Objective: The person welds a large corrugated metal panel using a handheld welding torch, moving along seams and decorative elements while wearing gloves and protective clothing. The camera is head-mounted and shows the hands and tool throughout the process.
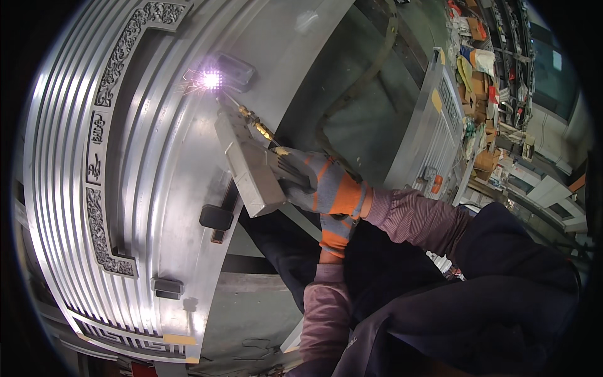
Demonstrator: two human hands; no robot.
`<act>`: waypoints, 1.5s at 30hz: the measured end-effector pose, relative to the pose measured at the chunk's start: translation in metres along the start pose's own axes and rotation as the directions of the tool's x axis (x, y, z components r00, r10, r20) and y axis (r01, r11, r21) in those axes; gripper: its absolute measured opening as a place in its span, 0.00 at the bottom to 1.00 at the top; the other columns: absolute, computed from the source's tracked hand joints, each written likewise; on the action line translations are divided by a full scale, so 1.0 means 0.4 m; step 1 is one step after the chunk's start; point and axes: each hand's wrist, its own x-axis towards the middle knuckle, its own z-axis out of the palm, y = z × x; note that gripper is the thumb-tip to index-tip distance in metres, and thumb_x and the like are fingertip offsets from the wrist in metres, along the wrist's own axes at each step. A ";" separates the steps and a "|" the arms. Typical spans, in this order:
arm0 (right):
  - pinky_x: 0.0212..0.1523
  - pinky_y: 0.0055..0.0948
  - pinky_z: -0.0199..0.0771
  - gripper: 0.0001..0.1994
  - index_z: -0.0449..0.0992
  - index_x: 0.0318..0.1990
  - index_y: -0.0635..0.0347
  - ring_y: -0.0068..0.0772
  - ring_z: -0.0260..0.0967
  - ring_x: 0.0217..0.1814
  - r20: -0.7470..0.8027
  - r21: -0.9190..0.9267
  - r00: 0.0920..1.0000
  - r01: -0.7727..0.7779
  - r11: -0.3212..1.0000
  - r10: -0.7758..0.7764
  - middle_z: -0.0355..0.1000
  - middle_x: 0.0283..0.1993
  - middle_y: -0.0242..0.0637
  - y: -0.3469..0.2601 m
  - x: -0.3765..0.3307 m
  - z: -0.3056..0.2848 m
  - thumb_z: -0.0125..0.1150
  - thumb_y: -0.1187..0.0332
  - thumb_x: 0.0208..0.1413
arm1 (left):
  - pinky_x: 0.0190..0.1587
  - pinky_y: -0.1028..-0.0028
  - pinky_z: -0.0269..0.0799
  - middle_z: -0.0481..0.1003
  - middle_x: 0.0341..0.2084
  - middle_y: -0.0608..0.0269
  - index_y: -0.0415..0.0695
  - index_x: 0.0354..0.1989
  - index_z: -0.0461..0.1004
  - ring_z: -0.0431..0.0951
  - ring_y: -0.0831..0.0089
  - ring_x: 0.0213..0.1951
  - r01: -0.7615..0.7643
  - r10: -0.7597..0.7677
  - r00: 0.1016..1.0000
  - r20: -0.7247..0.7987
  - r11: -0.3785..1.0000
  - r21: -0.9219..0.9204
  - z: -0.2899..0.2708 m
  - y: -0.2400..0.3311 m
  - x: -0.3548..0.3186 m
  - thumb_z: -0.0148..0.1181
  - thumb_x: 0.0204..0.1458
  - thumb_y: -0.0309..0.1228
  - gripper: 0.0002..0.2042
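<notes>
My right hand, in a grey and orange knit glove, is closed around a boxy grey welding gun. A thin brass-fitted tube runs along the gun toward a bright white-violet spot that throws sparks. That spot sits on a silver metal panel, at the edge of a small rounded rectangular fitting. My left hand, gloved alike, lies just below the right wrist; only its cuff part shows, and its fingers are hidden behind the right hand.
Long ribs and carved ornament strips line the panel's left side. A dark block and a small grey box sit near its right edge. Another decorated panel leans beyond, beside cluttered shelves. My dark-clothed legs fill the lower right.
</notes>
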 end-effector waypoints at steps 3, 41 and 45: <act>0.52 0.31 0.73 0.31 0.65 0.58 0.69 0.37 0.73 0.51 -0.004 -0.023 1.000 -0.008 1.000 0.008 0.72 0.51 0.48 0.018 -0.003 0.006 0.69 0.69 0.46 | 0.65 0.65 0.56 0.56 0.65 0.56 0.47 0.68 0.48 0.57 0.62 0.66 -0.099 0.103 0.995 0.009 0.918 0.384 -0.006 0.026 -0.007 0.46 0.62 0.35 0.27; 0.52 0.31 0.72 0.30 0.65 0.58 0.65 0.36 0.73 0.52 -0.011 -0.010 1.000 -0.025 1.000 0.025 0.72 0.51 0.47 0.022 -0.063 -0.010 0.69 0.66 0.48 | 0.58 0.62 0.65 0.68 0.55 0.53 0.41 0.59 0.62 0.68 0.58 0.58 0.010 0.000 0.987 -0.162 0.998 0.064 0.047 -0.028 -0.048 0.62 0.52 0.35 0.27; 0.49 0.31 0.74 0.30 0.66 0.57 0.65 0.38 0.75 0.49 -0.050 -0.065 0.999 -0.004 0.998 0.001 0.73 0.50 0.48 0.029 -0.071 -0.014 0.69 0.62 0.48 | 0.58 0.62 0.64 0.70 0.54 0.53 0.41 0.58 0.64 0.69 0.57 0.57 -0.057 0.106 0.981 -0.164 0.959 0.279 0.053 0.094 -0.042 0.61 0.52 0.36 0.26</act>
